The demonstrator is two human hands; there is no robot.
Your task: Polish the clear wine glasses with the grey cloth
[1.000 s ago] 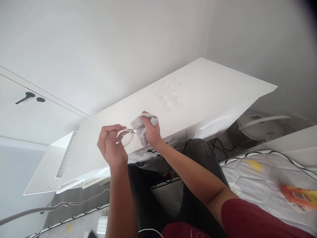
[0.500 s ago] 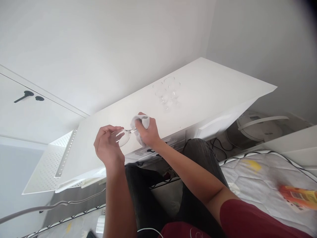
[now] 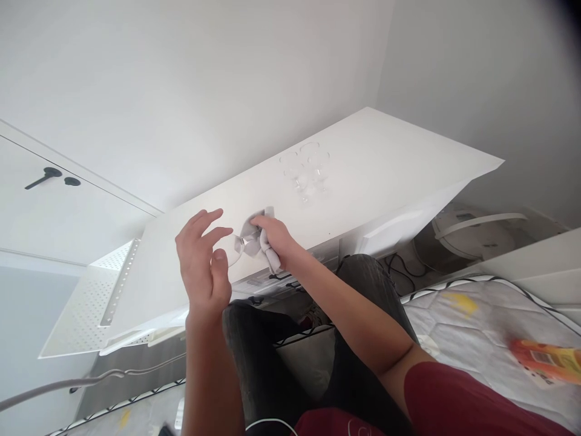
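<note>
White flat surface below, the right hand grips grey cloth around a clear stemmed glass — which could slip, with the left hand loosely spread.

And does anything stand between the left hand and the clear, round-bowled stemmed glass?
Nothing visible stands between the left hand and the bowl of the glass. The crumpled light grey cloth in the right hand is at the stem instead.

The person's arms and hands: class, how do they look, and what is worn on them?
The left hand and right hand are ungloved, and no watch or bracelet shows. The left forearm and right forearm are uncovered. A short dark red sleeve is on the right arm; the left sleeve is out of view.
</note>
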